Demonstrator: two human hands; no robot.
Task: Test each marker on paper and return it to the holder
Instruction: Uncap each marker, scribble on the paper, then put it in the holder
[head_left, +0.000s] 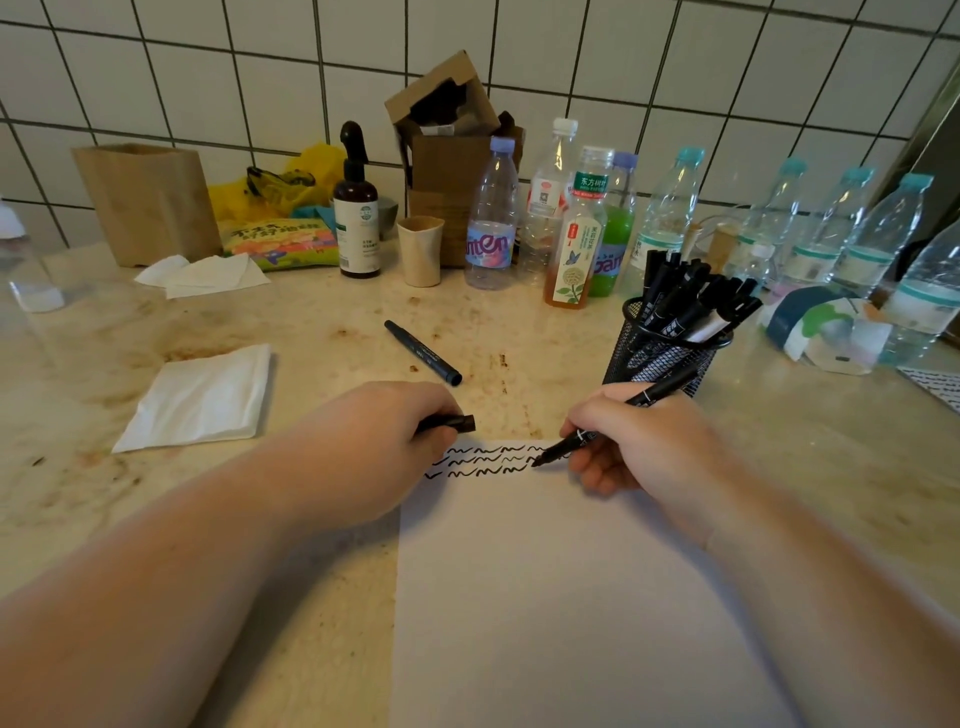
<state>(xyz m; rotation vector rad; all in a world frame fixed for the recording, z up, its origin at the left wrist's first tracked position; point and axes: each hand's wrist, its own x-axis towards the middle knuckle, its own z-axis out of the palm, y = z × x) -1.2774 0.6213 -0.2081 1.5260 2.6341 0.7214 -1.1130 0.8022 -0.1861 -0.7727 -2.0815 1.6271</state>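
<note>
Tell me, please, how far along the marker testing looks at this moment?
Done: three rows of squiggles sit at the top of the paper. In hand: the right hand holds an uncapped marker with its tip at the end of those rows, while the left hand holds the cap. Left: capping it and returning it to the mesh holder; another marker lies loose on the counter.
</note>
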